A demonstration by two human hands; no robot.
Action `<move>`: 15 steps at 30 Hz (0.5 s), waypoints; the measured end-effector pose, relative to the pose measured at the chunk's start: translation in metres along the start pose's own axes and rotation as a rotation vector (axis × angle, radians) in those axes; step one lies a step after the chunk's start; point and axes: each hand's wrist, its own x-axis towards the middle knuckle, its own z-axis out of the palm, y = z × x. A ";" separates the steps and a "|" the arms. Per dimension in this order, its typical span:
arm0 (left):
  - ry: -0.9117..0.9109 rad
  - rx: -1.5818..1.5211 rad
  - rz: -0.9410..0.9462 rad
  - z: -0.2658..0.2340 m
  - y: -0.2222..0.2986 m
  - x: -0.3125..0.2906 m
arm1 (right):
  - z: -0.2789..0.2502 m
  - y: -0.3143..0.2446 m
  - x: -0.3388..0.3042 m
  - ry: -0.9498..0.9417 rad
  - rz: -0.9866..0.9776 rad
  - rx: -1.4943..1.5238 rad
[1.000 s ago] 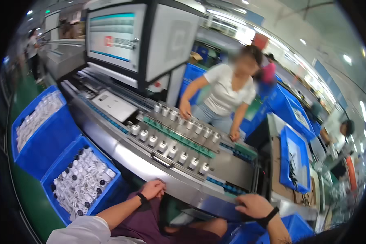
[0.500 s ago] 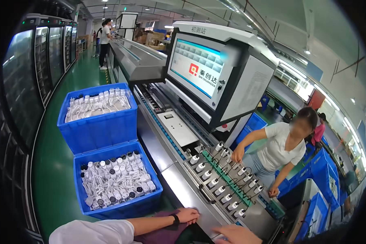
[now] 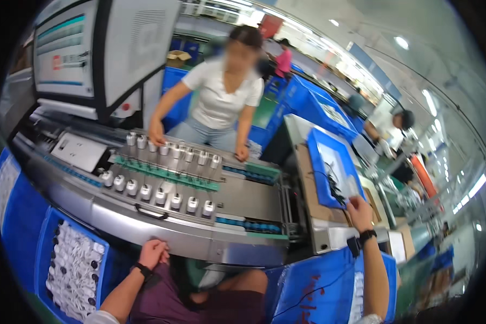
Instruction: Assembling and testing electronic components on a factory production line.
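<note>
The right hand (image 3: 359, 208) is stretched out to the blue tray (image 3: 321, 162) and sits at its near corner; the fingers are bent and look like they touch the rim, but I cannot tell if they pinch it or anything in it; just past the fingers, inside the tray, lies a small heap of thin black wires (image 3: 335, 189) on a pale sheet; the wires look light and floppy, so they would bend and tangle, and I think the best place to hold them is near the middle of the bunch; the tray looks stiff and light, and its rim is the easy place to grab; the left hand (image 3: 152, 252) is curled loosely, holding nothing, down by the front edge of the grey machine (image 3: 200, 240); above it stand 2 rows of little white caps (image 3: 162, 194); another person (image 3: 221, 102) works across the machine
</note>
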 end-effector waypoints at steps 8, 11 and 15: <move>-0.016 0.012 0.008 0.000 -0.006 0.003 | -0.013 0.075 0.054 0.052 0.129 -0.066; 0.020 0.021 -0.012 0.001 -0.007 -0.001 | -0.001 0.088 0.084 0.022 0.154 -0.142; 0.012 0.020 -0.012 0.008 -0.001 0.004 | 0.010 0.122 0.120 -0.005 0.123 -0.437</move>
